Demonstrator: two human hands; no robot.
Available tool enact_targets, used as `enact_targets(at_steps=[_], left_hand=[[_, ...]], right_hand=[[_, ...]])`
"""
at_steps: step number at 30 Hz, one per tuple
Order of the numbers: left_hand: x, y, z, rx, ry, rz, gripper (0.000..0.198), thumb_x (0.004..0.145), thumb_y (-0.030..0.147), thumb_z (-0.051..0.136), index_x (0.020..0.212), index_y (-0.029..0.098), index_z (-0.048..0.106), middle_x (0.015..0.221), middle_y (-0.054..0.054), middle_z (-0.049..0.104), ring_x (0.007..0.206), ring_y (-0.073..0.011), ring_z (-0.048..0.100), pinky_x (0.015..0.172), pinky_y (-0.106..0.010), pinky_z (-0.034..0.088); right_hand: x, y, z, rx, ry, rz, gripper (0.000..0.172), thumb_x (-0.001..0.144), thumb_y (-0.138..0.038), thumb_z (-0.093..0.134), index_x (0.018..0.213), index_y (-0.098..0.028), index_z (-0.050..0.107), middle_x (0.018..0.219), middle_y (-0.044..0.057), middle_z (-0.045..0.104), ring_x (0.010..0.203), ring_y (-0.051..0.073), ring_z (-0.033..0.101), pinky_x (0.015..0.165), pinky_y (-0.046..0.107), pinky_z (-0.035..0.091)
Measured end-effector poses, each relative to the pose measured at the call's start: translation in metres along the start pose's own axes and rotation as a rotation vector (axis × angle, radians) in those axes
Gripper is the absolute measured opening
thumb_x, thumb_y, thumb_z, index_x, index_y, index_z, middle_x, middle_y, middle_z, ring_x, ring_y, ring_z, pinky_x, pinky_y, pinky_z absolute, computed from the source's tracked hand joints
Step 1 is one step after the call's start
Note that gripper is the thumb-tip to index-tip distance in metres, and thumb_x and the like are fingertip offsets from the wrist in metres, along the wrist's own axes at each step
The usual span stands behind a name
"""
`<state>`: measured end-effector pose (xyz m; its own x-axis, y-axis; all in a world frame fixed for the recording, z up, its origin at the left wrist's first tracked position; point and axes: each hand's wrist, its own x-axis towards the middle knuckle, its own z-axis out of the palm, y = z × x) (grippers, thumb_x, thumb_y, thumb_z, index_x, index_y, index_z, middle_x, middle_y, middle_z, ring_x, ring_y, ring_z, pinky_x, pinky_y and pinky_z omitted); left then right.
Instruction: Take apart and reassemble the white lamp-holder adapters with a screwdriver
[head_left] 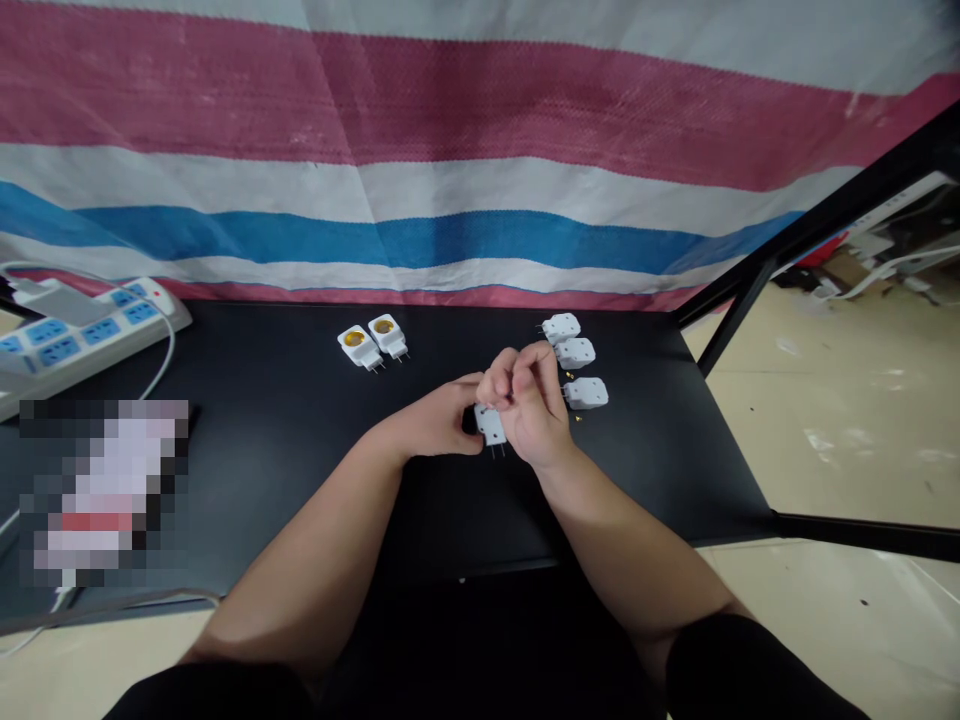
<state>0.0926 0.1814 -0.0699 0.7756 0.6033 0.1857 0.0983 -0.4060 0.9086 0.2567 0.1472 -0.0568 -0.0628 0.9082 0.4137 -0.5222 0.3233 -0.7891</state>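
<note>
My left hand (442, 418) grips a white two-pin plug unit (491, 425) between thumb and fingers, its pins pointing towards me and its holed face up. Close above that unit, my right hand (529, 405) is closed with thumb and fingers pinched together; whatever is in the pinch, if anything, is hidden. To the right lie three similar white plug units, a far one (562, 327), a middle one (576, 352) and a near one (586, 393), holed faces up. Tiny brass-coloured pieces (570, 375) lie beside them, too small to name surely.
Two white plug units (360, 348) with round amber windows lie at the back of the black table (285, 430). At left are a power strip (97, 335) with cables and a pixelated object (112, 480). A striped sheet (465, 230) hangs behind; a black frame bar (825, 200) stands right.
</note>
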Motion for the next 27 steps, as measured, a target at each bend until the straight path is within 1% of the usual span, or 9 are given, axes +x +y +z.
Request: enact_targets(at_steps=[2,4,7,9,13,17,20,23,27], left_hand=[[-0.0001,-0.0012,0.0003,0.003,0.013,-0.010,0.033,0.068,0.005,0.068,0.098,0.019,0.069,0.114,-0.005,0.070,0.093,-0.0198,0.066,0.077,-0.032,0.055],[0.0003,-0.0013,0.0002,0.008,0.016,-0.011,0.030,0.067,0.005,0.068,0.094,0.019,0.068,0.113,-0.005,0.070,0.092,-0.0196,0.066,0.077,-0.032,0.054],[0.0007,0.0009,-0.0002,0.011,-0.006,-0.004,0.033,0.067,0.004,0.066,0.096,0.020,0.071,0.117,-0.006,0.070,0.102,-0.0224,0.068,0.082,-0.034,0.056],[0.0003,0.0024,-0.0002,0.001,-0.013,-0.016,0.037,0.068,0.003,0.066,0.100,0.020,0.073,0.118,-0.006,0.071,0.105,-0.0231,0.069,0.085,-0.034,0.057],[-0.0015,0.0022,0.0007,-0.016,-0.015,-0.071,0.030,0.069,0.004,0.067,0.095,0.019,0.070,0.106,-0.004,0.070,0.098,-0.0218,0.069,0.083,-0.034,0.057],[-0.0013,0.0011,0.0010,0.000,-0.016,-0.079,0.020,0.069,0.006,0.069,0.083,0.019,0.063,0.096,-0.002,0.068,0.088,-0.0194,0.065,0.076,-0.032,0.054],[-0.0006,0.0020,0.0007,-0.016,-0.020,-0.033,0.030,0.068,0.004,0.066,0.094,0.019,0.071,0.105,-0.004,0.070,0.096,-0.0207,0.068,0.079,-0.032,0.055],[-0.0006,0.0030,0.0009,-0.007,-0.019,-0.053,0.038,0.069,0.005,0.067,0.103,0.019,0.074,0.116,-0.006,0.070,0.096,-0.0203,0.068,0.076,-0.031,0.054],[-0.0014,0.0018,0.0015,0.003,-0.018,-0.089,0.031,0.070,0.007,0.069,0.099,0.018,0.072,0.111,-0.006,0.071,0.093,-0.0206,0.067,0.077,-0.032,0.054]], right_hand=[[0.0004,0.0005,-0.0018,-0.005,0.002,-0.005,0.028,0.106,-0.052,0.075,0.100,-0.029,0.059,0.095,-0.003,0.057,0.068,0.011,0.054,0.063,0.031,0.047],[0.0001,-0.0003,-0.0022,-0.007,-0.027,0.010,0.029,0.111,-0.053,0.067,0.098,-0.027,0.065,0.090,-0.002,0.056,0.068,0.012,0.056,0.063,0.032,0.047],[-0.0019,-0.0026,-0.0002,0.020,-0.074,0.039,0.038,0.118,-0.055,0.048,0.098,-0.027,0.065,0.063,-0.008,0.041,0.054,0.013,0.039,0.058,0.031,0.038],[-0.0035,-0.0036,0.0014,0.022,-0.090,0.043,0.035,0.116,-0.061,0.051,0.103,-0.030,0.060,0.057,-0.011,0.035,0.051,0.013,0.032,0.056,0.030,0.034],[-0.0049,-0.0039,0.0013,-0.019,-0.114,0.054,0.037,0.104,-0.059,0.076,0.102,-0.031,0.051,0.069,-0.009,0.049,0.059,0.014,0.043,0.061,0.031,0.042],[-0.0046,-0.0043,-0.0015,-0.105,-0.096,0.062,0.034,0.111,-0.059,0.065,0.097,-0.028,0.062,0.084,-0.001,0.061,0.068,0.016,0.055,0.067,0.036,0.048],[-0.0044,-0.0041,-0.0022,-0.067,-0.081,0.075,0.044,0.116,-0.061,0.050,0.092,-0.027,0.063,0.062,-0.006,0.044,0.056,0.016,0.041,0.062,0.034,0.041],[-0.0037,-0.0027,-0.0026,0.042,-0.103,0.042,0.030,0.113,-0.058,0.059,0.103,-0.031,0.059,0.059,-0.010,0.036,0.054,0.014,0.032,0.060,0.031,0.035],[-0.0013,-0.0018,-0.0047,0.041,-0.108,0.011,0.022,0.108,-0.046,0.074,0.104,-0.031,0.058,0.077,-0.006,0.055,0.067,0.015,0.050,0.068,0.032,0.044]])
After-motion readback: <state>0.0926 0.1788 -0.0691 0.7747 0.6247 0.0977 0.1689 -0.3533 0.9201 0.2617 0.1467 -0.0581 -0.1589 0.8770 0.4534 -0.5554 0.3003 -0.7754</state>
